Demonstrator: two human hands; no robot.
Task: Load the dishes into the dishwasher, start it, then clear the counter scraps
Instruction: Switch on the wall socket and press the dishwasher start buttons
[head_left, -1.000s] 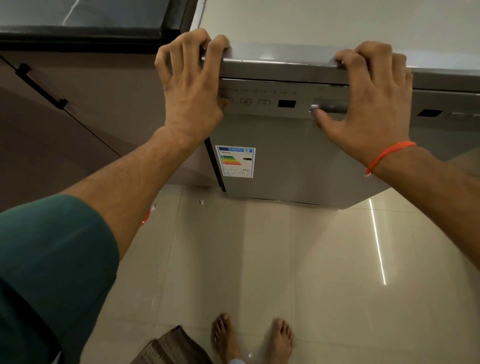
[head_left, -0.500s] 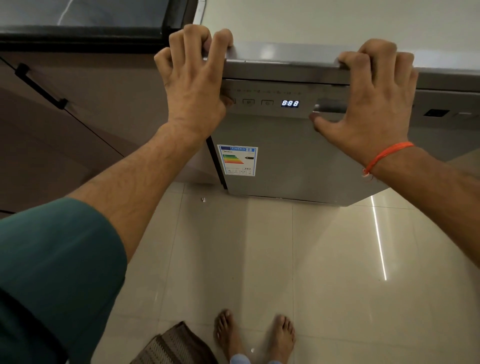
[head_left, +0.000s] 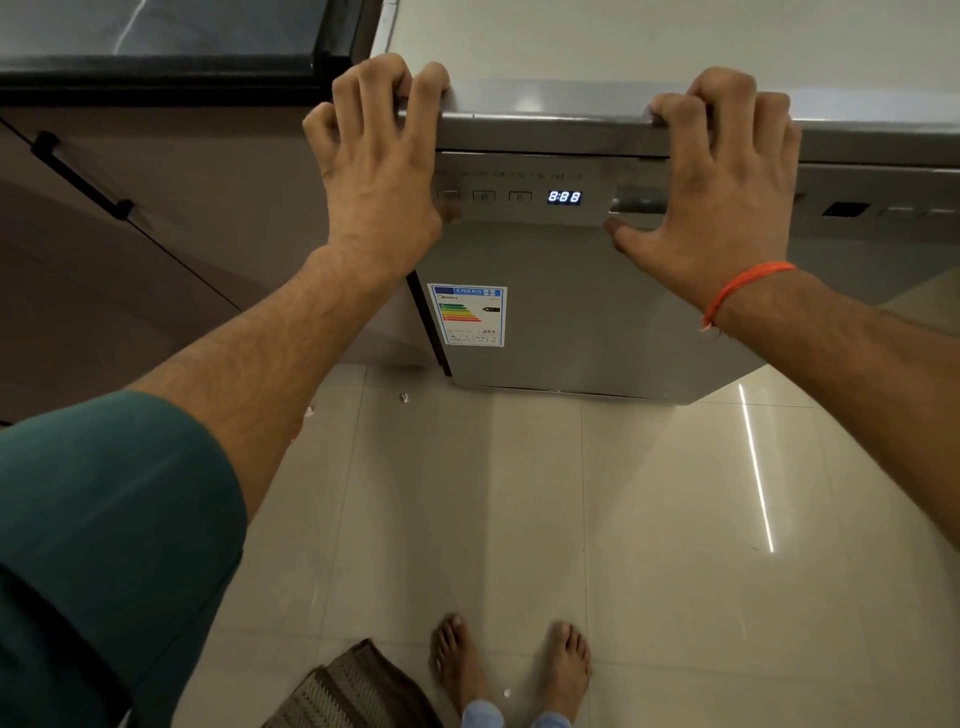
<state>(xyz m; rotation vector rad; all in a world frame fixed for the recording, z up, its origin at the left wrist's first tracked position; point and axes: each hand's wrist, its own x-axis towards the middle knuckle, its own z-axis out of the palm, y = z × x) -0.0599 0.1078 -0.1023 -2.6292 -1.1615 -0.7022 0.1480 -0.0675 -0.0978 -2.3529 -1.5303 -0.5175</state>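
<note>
The silver dishwasher stands with its door closed, seen from above. Its blue display is lit and reads 8:88, with a row of buttons to its left. My left hand hooks its fingers over the left end of the top edge, and its thumb lies on the leftmost panel button. My right hand, with an orange thread at the wrist, curls its fingers over the same edge further right. Its thumb sits just below the door's handle recess. No dishes are in view.
A dark counter and brown cabinets with a black handle lie to the left. Small scraps lie on the glossy tile floor by the dishwasher's left corner. A woven mat lies beside my bare feet.
The display was dark one second ago and is lit now. Both hands stay on the top edge, with barely any shift.
</note>
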